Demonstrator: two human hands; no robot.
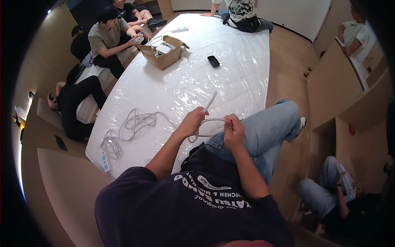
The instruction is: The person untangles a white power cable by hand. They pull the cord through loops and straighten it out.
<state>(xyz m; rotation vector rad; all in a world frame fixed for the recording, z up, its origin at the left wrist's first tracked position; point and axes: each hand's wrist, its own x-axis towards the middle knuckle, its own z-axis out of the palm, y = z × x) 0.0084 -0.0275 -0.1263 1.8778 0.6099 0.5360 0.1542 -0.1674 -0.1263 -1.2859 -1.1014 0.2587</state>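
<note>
A pale grey cable hangs in a loop between my two hands, in front of my lap. My left hand is closed around it, and a straight pale end sticks up beyond the fingers. The other side of the loop is pinched in my right hand, near my raised knee. From my left hand the cable runs leftward to a loose tangle on the plastic-wrapped mattress. A white power strip with blue sockets lies beside that tangle at the mattress's near left edge.
Farther off on the mattress stand an open cardboard box holding white cables, a black tray-like object and another power strip. Several people sit around, some handling cables. Wooden furniture lines the right side.
</note>
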